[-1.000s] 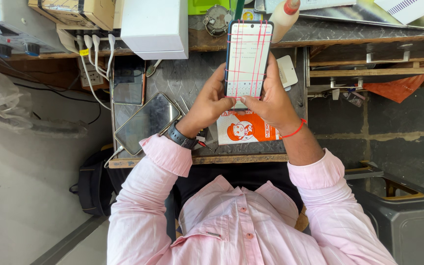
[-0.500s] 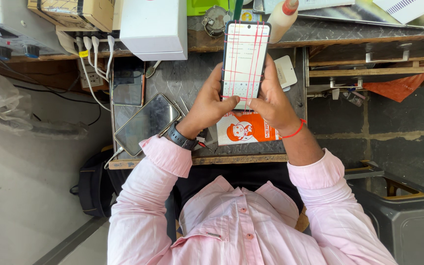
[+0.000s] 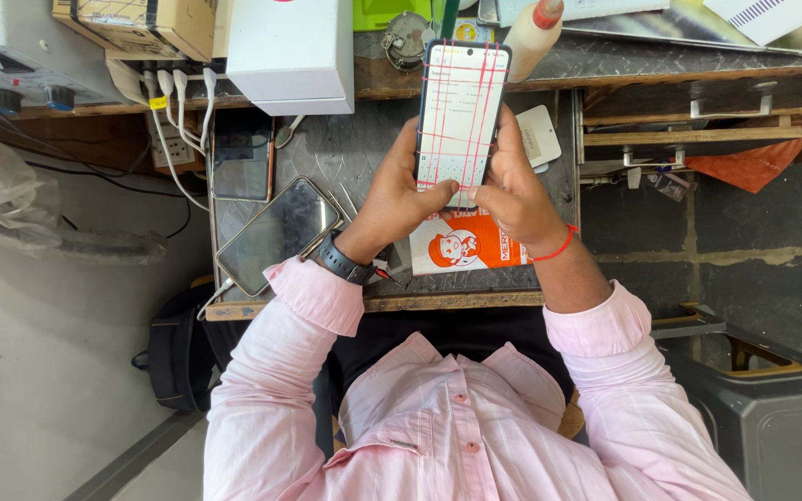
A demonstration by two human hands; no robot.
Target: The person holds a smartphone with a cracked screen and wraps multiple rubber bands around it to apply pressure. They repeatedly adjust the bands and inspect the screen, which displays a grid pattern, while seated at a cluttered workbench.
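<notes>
Both my hands hold a smartphone (image 3: 461, 97) upright above a dark worktable (image 3: 355, 153). Its lit screen shows thin red lines crossing it. My left hand (image 3: 392, 199), with a dark watch on its wrist, grips the phone's lower left edge. My right hand (image 3: 512, 190), with a red thread on its wrist, grips the lower right, and its thumb rests on the bottom of the screen. Under my hands lies an orange and white packet (image 3: 461, 249).
A second phone (image 3: 276, 232) lies cabled at the table's left, with a dark device (image 3: 241, 158) beside it. At the back are a white box (image 3: 291, 46), a cardboard box (image 3: 141, 23), white plugs (image 3: 174, 88) and a red-capped bottle (image 3: 536, 37). A grey bin (image 3: 763, 408) stands at the right.
The phone has shifted a little to the left in my hands. My grip on it is the same.
</notes>
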